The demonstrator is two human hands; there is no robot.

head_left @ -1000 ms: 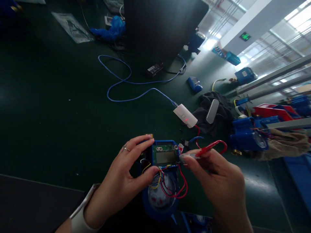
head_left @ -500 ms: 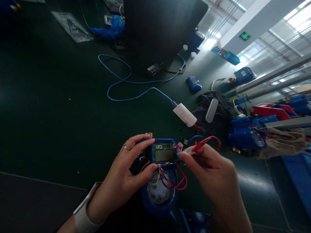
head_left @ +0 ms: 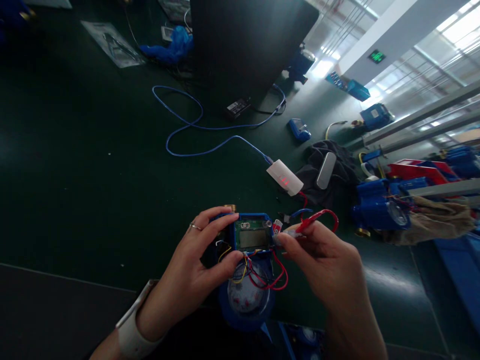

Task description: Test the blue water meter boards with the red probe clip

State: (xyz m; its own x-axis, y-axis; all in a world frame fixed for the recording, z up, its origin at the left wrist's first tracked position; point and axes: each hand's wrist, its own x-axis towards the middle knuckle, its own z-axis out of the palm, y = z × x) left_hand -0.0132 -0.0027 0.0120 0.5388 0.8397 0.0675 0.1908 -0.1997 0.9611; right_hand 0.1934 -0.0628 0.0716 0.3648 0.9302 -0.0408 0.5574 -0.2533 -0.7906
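Note:
My left hand [head_left: 204,255] is closed on a blue water meter [head_left: 245,317], thumb and fingers at the left side of its display housing. A green circuit board [head_left: 258,224] with a grey LCD screen [head_left: 253,238] sits in that housing. Loose red, yellow and dark wires [head_left: 268,280] hang over the round dial [head_left: 245,290]. My right hand [head_left: 322,255] pinches a pale connector [head_left: 291,233] on a red cable [head_left: 318,215] at the housing's right edge; whether it is plugged in I cannot tell. A small red-and-white tag [head_left: 277,226] is beside the fingertips.
A white adapter box [head_left: 285,177] with red lights joins a blue cable [head_left: 202,153]. Beyond are a black power brick [head_left: 238,107], a dark monitor [head_left: 251,45] and a small blue device [head_left: 299,130]. On the right, a dark cloth [head_left: 341,162] lies near another blue meter [head_left: 382,210].
More red lights show on the white adapter box. Both hands keep nearly the same position, with the pale connector still in my right fingers.

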